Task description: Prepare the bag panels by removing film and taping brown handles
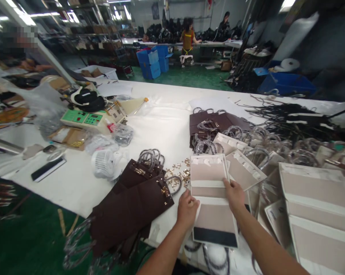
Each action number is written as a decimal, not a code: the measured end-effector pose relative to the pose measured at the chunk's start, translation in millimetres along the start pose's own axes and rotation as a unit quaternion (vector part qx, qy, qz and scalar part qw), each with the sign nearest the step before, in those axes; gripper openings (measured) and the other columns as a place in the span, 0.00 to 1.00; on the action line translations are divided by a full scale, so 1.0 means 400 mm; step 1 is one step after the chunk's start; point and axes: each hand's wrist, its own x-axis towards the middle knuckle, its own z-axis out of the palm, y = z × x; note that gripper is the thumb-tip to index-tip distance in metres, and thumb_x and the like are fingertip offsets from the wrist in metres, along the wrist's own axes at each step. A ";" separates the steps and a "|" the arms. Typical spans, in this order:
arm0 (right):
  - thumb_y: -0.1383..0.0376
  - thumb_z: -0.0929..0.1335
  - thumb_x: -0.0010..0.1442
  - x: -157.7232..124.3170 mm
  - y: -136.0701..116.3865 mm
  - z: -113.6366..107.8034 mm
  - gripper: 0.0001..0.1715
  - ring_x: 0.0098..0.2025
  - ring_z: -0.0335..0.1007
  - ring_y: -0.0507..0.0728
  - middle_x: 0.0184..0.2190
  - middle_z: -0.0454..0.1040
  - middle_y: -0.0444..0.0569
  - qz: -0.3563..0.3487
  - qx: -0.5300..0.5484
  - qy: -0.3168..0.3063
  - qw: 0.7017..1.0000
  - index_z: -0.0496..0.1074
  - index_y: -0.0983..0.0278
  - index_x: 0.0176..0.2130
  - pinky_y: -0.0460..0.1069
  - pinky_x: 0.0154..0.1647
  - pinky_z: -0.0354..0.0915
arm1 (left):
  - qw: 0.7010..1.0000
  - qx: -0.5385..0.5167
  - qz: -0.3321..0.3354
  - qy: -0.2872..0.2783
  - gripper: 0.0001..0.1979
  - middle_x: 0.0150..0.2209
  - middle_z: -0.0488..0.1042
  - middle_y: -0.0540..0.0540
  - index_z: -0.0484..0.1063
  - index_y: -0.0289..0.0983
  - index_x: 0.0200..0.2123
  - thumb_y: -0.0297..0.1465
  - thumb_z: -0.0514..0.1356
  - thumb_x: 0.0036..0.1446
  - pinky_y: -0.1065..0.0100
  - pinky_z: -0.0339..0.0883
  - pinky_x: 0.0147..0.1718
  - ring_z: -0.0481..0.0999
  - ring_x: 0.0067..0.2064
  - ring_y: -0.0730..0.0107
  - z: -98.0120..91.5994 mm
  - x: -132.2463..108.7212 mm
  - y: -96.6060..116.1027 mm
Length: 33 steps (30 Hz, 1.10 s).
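Note:
A flat, unassembled handbag body (212, 219) lies in front of me, its beige inner side up, with pale strips and a dark band near the lower edge. My left hand (187, 210) has its fingers curled at the left edge, thumb against the panel. My right hand (234, 194) pinches the right edge a little higher up. Small gold metal fittings (185, 175) are scattered beyond my left hand. On the left lie stacked dark brown handbag bodies (129, 208) with gold hardware and plastic-wrapped handles.
More beige handbag bodies (327, 229) pile up on the right. Dark brown ones (207, 122) lie farther back near black straps (292, 118). A white fan (105, 163) and a green-panelled machine (85, 119) stand left on the white table (158, 133). People work in the background.

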 end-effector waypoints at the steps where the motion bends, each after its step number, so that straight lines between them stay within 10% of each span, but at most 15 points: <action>1: 0.41 0.61 0.57 -0.001 -0.002 0.009 0.35 0.41 0.74 0.69 0.37 0.80 0.61 0.005 -0.005 0.012 1.000 0.79 0.66 0.39 0.56 0.39 0.63 | 1.000 0.005 0.008 0.012 0.05 0.67 0.65 0.37 0.73 0.39 0.24 0.30 0.66 0.49 0.53 0.48 0.67 0.58 0.70 0.49 0.006 0.009 -0.005; 6: 0.43 0.65 0.55 -0.024 -0.042 -0.025 0.35 0.45 0.75 0.73 0.41 0.81 0.65 0.032 0.015 -0.013 0.999 0.79 0.69 0.43 0.60 0.45 0.67 | 0.998 -0.017 -0.019 0.062 0.05 0.62 0.72 0.39 0.74 0.39 0.24 0.30 0.67 0.49 0.54 0.54 0.65 0.65 0.66 0.48 -0.003 0.024 -0.008; 12: 0.47 0.77 0.47 -0.038 -0.042 -0.118 0.42 0.49 0.77 0.71 0.51 0.79 0.59 -0.048 0.188 -0.309 0.931 0.73 0.64 0.56 0.59 0.49 0.73 | 0.997 -0.041 -0.014 0.059 0.10 0.36 0.81 0.44 0.73 0.37 0.26 0.37 0.66 0.52 0.61 0.69 0.47 0.79 0.44 0.57 -0.004 -0.021 0.035; 16: 0.47 0.76 0.45 -0.031 -0.059 -0.158 0.37 0.53 0.75 0.74 0.50 0.80 0.56 -0.134 0.126 -0.337 0.924 0.77 0.64 0.50 0.60 0.56 0.70 | 0.998 -0.017 -0.007 0.060 0.12 0.36 0.82 0.41 0.73 0.37 0.24 0.39 0.67 0.50 0.59 0.71 0.44 0.81 0.42 0.53 -0.052 -0.092 0.029; 19: 0.46 0.74 0.47 -0.039 -0.110 -0.207 0.35 0.51 0.77 0.73 0.49 0.81 0.54 -0.151 0.120 -0.334 0.923 0.78 0.61 0.50 0.59 0.50 0.73 | 0.996 0.028 0.010 0.087 0.11 0.51 0.80 0.34 0.74 0.37 0.23 0.39 0.66 0.49 0.54 0.68 0.54 0.77 0.56 0.46 -0.184 -0.178 0.010; 24: 0.46 0.73 0.46 -0.116 -0.202 -0.244 0.34 0.45 0.79 0.73 0.44 0.83 0.53 -0.169 0.104 -0.287 0.937 0.80 0.61 0.48 0.58 0.43 0.74 | 0.971 0.172 0.052 0.158 0.08 0.65 0.67 0.34 0.76 0.38 0.26 0.36 0.63 0.53 0.46 0.52 0.66 0.63 0.68 0.44 -0.540 -0.265 0.009; 28: 0.44 0.70 0.49 -0.209 -0.251 -0.209 0.37 0.40 0.79 0.71 0.37 0.84 0.51 -0.201 0.038 -0.246 0.947 0.78 0.61 0.52 0.57 0.41 0.71 | 0.953 0.268 0.086 0.109 0.04 0.68 0.65 0.41 0.77 0.40 0.25 0.32 0.68 0.48 0.51 0.43 0.70 0.52 0.72 0.49 -0.753 -0.157 -0.006; 33: 0.42 0.68 0.49 -0.316 -0.275 -0.172 0.38 0.42 0.79 0.71 0.40 0.84 0.50 -0.187 -0.029 -0.191 0.963 0.77 0.59 0.53 0.57 0.43 0.70 | 0.948 0.306 0.088 -0.001 0.05 0.48 0.80 0.41 0.76 0.40 0.21 0.30 0.69 0.43 0.53 0.59 0.60 0.73 0.56 0.47 -0.802 0.032 -0.088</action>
